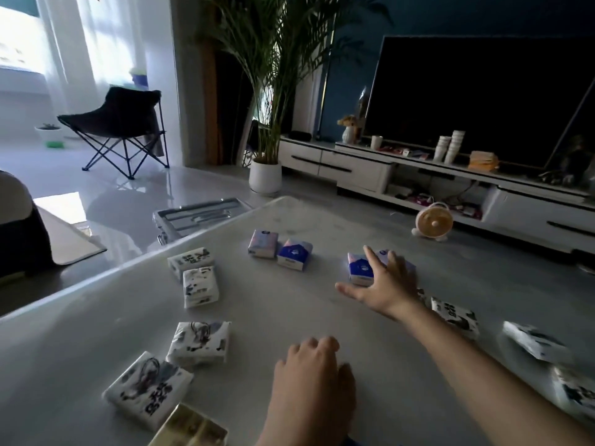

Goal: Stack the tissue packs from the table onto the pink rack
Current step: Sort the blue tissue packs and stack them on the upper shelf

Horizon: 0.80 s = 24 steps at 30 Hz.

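Note:
Several tissue packs lie scattered on the grey marble table (pixel 289 317). My right hand (pixel 384 283) reaches forward with spread fingers and lies over a blue-and-pink pack (pixel 359 268) and a pale one behind it. My left hand (pixel 314 375) rests near the front edge with loosely curled fingers, holding nothing. Two more blue-and-pink packs (pixel 279 249) sit farther back. White packs with ink print lie at left (pixel 199 286), front left (pixel 200 344) and right (pixel 455 317). No pink rack is in view.
A cream-coloured packet (pixel 190 428) pokes in at the bottom edge. Past the table stand a small fan (pixel 433 224) on the floor, a TV cabinet (pixel 363 169), a potted palm (pixel 265 175) and a folding chair (pixel 119 130). A metal tray (pixel 196 217) lies by the table's far left edge.

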Available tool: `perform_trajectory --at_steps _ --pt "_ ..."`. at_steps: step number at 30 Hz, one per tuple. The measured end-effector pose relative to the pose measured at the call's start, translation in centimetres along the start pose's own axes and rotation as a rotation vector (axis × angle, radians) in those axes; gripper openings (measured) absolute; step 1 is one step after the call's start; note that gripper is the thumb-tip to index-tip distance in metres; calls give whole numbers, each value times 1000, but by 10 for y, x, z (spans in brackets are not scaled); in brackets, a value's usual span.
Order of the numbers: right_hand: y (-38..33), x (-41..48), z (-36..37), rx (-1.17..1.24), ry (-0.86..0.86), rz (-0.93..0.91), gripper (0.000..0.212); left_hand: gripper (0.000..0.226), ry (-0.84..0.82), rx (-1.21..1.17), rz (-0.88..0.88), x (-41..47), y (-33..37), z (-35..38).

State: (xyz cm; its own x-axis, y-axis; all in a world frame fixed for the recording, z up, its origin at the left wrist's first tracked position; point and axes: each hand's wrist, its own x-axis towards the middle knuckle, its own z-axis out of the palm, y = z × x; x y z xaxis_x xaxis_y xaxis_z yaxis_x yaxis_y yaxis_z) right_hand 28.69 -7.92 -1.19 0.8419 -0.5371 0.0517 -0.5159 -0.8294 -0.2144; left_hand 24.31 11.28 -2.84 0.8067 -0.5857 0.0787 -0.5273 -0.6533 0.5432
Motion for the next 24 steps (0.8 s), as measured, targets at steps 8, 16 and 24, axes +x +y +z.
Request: perform_trajectory --at_steps 8,16,24 --pt "-6 70 18 -83 -116 218 91 59 27 92 47 15 -4 1" --pt "-77 -34 20 -422 -218 -306 76 43 185 -79 -10 9 -25 -18" --pt "-32 -122 -24 -261 -419 -208 81 71 -385 -46 25 -2 -14 -19"
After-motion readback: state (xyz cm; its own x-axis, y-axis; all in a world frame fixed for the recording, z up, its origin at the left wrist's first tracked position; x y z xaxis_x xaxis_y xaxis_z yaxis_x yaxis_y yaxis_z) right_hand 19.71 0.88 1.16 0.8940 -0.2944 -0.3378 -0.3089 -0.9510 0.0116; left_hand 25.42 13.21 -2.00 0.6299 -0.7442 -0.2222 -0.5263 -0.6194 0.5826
